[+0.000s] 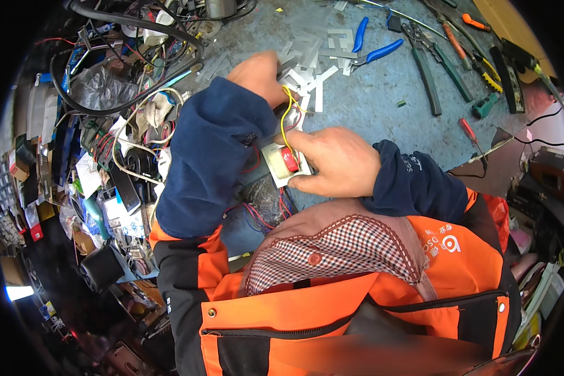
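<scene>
My right hand (335, 161) grips a small pale square transformer (283, 164) with a red centre, thumb on its top edge. A yellow wire (284, 116) loops up from it toward my left hand (260, 76), which is closed around the far end of the part, next to thin metal strips. Red and blue wires (264, 216) hang below the transformer over a dark coil. Both forearms wear dark blue sleeves over an orange jacket.
Several flat grey metal strips (313, 53) lie scattered on the blue-grey bench (382, 106). Blue-handled pliers (376, 51), green-handled cutters (435, 69) and screwdrivers (470, 135) lie to the right. A heap of cables and parts (119, 119) fills the left side.
</scene>
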Available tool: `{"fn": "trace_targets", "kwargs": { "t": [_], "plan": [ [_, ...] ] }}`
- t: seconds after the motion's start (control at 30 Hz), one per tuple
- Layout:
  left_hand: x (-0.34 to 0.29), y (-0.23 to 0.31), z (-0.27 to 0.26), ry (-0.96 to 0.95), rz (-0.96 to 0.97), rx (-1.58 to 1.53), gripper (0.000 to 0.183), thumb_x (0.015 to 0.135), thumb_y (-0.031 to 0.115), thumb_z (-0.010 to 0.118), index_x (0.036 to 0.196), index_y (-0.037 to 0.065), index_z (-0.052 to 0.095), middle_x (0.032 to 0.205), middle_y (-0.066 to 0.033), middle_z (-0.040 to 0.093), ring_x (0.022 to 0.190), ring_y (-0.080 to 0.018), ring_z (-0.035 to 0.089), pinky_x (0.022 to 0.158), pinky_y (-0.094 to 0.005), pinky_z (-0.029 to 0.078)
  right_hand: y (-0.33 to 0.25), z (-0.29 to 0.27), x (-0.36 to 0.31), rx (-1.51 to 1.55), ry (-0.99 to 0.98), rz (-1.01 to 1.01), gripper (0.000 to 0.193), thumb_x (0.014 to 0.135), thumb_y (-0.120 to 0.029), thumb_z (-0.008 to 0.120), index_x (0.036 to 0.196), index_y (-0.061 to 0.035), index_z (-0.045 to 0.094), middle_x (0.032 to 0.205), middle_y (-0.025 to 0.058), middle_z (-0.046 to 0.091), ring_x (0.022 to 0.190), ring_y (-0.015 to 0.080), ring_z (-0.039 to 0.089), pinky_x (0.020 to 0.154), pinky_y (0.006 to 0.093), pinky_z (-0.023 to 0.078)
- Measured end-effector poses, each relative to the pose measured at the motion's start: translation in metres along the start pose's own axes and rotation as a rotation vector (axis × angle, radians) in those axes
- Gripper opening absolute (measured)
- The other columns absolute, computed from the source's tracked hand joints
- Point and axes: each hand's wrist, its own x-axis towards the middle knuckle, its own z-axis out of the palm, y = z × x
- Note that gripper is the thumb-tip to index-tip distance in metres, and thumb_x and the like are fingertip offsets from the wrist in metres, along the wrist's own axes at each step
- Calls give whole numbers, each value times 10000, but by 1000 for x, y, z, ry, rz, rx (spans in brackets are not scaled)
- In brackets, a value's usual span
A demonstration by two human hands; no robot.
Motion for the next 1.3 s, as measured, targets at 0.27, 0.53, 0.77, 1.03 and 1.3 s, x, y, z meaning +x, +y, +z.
{"fn": "trace_targets", "kwargs": {
  "t": [0.27, 0.53, 0.77, 1.03, 1.3],
  "plan": [
    [-17, -56, -12, 142, -46, -545, 471, 807, 87, 840, 1231, -39, 677, 1022, -173, 775, 893, -236, 747, 806, -377, 586, 0, 2, 3, 42, 8, -23, 419, 839, -266, 774, 1104, -17, 566, 756, 234, 664, 757, 479, 671, 661, 583, 500],
    [-97, -66, -11, 430, -214, -671, 250, 980, 196, 758, 1038, -45, 786, 894, -67, 769, 800, -115, 654, 711, -287, 499, -3, 2, 3, 70, -15, -5, 498, 859, -242, 764, 1254, 4, 583, 786, 221, 682, 774, 481, 672, 667, 564, 513],
    [-179, -25, 13, 60, -383, -1486, 194, 1017, 108, 725, 1163, -13, 685, 946, -56, 763, 767, -109, 716, 654, -248, 607, -9, -2, 3, 132, -94, 128, 664, 848, -158, 842, 1440, -9, 580, 677, 79, 548, 586, 209, 541, 560, 360, 430],
    [-184, -22, 49, -75, -398, -1596, 205, 993, 87, 756, 1123, -34, 653, 887, -90, 749, 733, -132, 730, 620, -257, 648, -11, 0, 4, 50, -112, 160, 713, 842, -138, 870, 1473, 1, 567, 656, 27, 470, 579, 134, 470, 557, 322, 405],
    [-181, -28, 53, -114, -356, -1653, 223, 1006, 73, 738, 1162, -32, 618, 903, -99, 746, 709, -143, 745, 611, -253, 650, -3, 5, 1, 76, -93, 169, 720, 843, -167, 887, 1465, 15, 574, 649, 30, 469, 571, 146, 481, 567, 331, 425]
  ]
}}
